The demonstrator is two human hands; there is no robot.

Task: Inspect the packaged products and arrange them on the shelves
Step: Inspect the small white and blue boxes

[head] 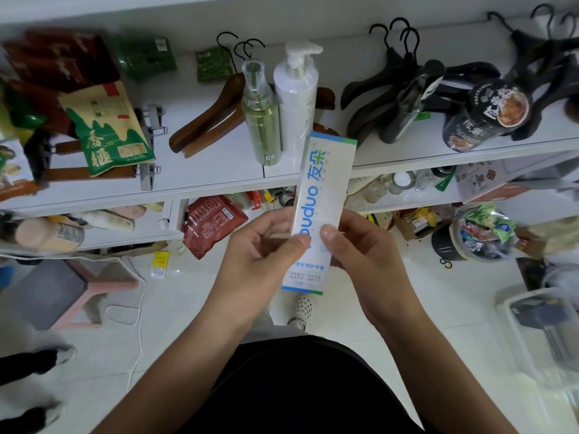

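A long white box with blue lettering and green trim point(322, 189) stands nearly upright in front of the white shelf point(219, 180). My left hand point(263, 252) grips its left edge, thumb on the front. My right hand point(360, 245) grips its right edge, thumb pressed on the front face. The lower middle of the box is hidden by my thumbs. On the shelf right behind the box stand a green spray bottle point(261, 120) and a white pump bottle point(296, 95).
The top shelf also holds a green and tan bag point(106, 133), red packets point(59, 61), wooden hangers point(206, 120), black hangers point(407, 89) and a dark jar point(482, 117). Lower shelves hold a red pouch point(213, 227) and jars. A pink stool point(62, 296) and a clear bin point(545, 336) stand on the floor.
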